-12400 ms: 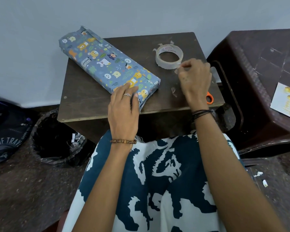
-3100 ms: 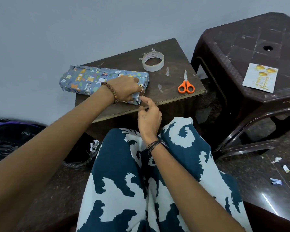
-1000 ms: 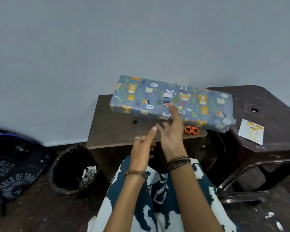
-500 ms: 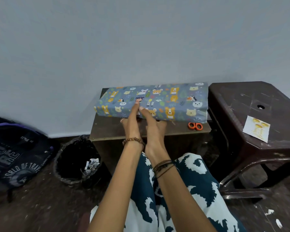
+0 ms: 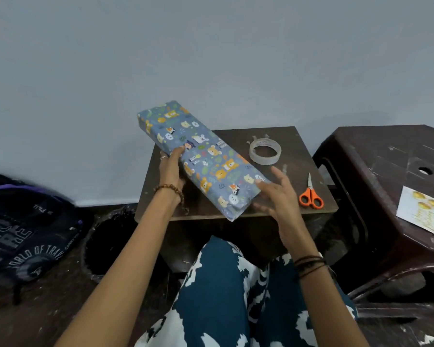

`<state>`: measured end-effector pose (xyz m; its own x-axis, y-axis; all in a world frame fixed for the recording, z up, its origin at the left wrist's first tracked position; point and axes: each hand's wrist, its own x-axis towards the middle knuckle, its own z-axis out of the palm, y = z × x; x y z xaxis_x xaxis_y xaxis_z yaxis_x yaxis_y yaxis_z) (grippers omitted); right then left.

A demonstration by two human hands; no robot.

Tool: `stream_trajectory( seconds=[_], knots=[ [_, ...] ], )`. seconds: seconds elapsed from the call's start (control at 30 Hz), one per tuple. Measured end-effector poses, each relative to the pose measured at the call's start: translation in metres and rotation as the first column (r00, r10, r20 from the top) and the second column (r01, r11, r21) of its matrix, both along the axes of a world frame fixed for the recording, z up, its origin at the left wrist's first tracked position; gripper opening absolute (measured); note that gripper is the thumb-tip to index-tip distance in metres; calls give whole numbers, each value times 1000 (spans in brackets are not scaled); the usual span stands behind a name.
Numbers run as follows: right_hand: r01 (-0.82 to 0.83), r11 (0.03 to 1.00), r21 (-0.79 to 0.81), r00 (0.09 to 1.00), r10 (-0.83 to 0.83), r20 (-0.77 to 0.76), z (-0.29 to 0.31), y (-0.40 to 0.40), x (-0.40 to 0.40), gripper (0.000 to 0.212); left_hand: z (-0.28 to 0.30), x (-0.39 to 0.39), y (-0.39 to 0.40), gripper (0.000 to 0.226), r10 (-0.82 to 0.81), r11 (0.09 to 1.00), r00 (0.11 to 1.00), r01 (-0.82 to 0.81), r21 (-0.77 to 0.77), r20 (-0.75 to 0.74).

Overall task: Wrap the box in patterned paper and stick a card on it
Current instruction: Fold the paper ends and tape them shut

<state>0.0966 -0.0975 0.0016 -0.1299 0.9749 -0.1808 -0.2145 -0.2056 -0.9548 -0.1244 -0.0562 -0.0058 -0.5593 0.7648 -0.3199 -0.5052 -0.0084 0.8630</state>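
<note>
Nearest the camera lay the person's lap in blue-and-white patterned cloth (image 5: 226, 296), just in front of the small wooden table (image 5: 296, 196). The wrapped box (image 5: 201, 159), in blue paper printed with bears and other animals, was held tilted over the table, its near end over the front edge and its far end past the table's left back corner. The left hand (image 5: 172, 169) gripped the box's left long edge about halfway along, thumb on top and fingers beneath. The right hand (image 5: 276, 196) touched the near right end with spread, relaxed fingers, cupping rather than clenching.

On the table right of the box lay orange-handled scissors (image 5: 310, 195), and behind them a roll of clear tape (image 5: 265, 151); the print inside its core was too small to read. Right of the table stood a dark plastic stool (image 5: 386, 171) bearing the card (image 5: 421, 214), with gold balloons and gold script I could not make out. Left of the table sat a black bin (image 5: 110, 241), then a dark bag (image 5: 23, 229) reading "WORLD OF TRAV".

Half a second earlier the box lay flat across the table's back, with both hands' fingertips on its near side; now it was lifted and turned diagonally.
</note>
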Motion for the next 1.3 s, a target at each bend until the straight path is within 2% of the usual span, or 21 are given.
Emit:
stream_trajectory(
  seconds=[0.1,0.23,0.33,0.4,0.47,0.5,0.6,0.73,0.87,0.97,1.07,1.13,1.2,1.3],
  knots=[
    [21,995,93,994,-31,108,-15,7,-7,44,-17,-7,5,49,16,1000,999,-15,-21,49],
    [51,969,241,968,-107,228,-39,12,-7,21,-34,-16,16,49,-35,996,999,32,-84,-38],
    [55,926,373,896,-210,390,-45,20,-5,12,-40,-16,23,41,-83,993,991,73,-95,-107],
    [50,895,444,836,-280,472,-45,30,-5,11,-41,-14,23,49,-133,989,974,118,-88,-185],
    [42,864,501,790,-336,513,-44,43,-7,11,-42,-10,21,70,-207,977,921,179,-113,-329],
    [33,846,533,765,-364,531,-43,50,-8,11,-42,-6,18,78,-245,968,866,198,-151,-436],
    [-39,795,605,661,-433,613,-42,77,-11,11,-39,12,5,77,-290,956,693,179,-232,-660],
    [-167,800,577,505,-433,747,-42,113,-18,20,-36,32,-18,60,-321,946,611,248,-210,-724],
    [-294,789,540,415,-404,816,-43,128,-23,25,-34,53,-47,57,-340,937,604,286,-202,-721],
    [-268,772,577,517,-390,762,-41,118,-20,21,-35,56,-68,65,-430,893,530,366,-261,-731],
    [-246,780,575,640,-315,701,-49,94,-12,22,-42,55,-80,88,-493,845,286,380,-375,-822],
    [-243,813,529,715,-219,665,-57,72,-7,27,-51,58,-82,92,-437,873,200,328,-360,-877],
    [-264,835,484,783,-107,613,-61,50,-4,36,-60,64,-81,83,-330,925,180,260,-279,-927],
    [-292,842,453,801,-44,597,-58,35,-6,53,-65,71,-77,71,-265,947,225,243,-210,-938]
  ],
)
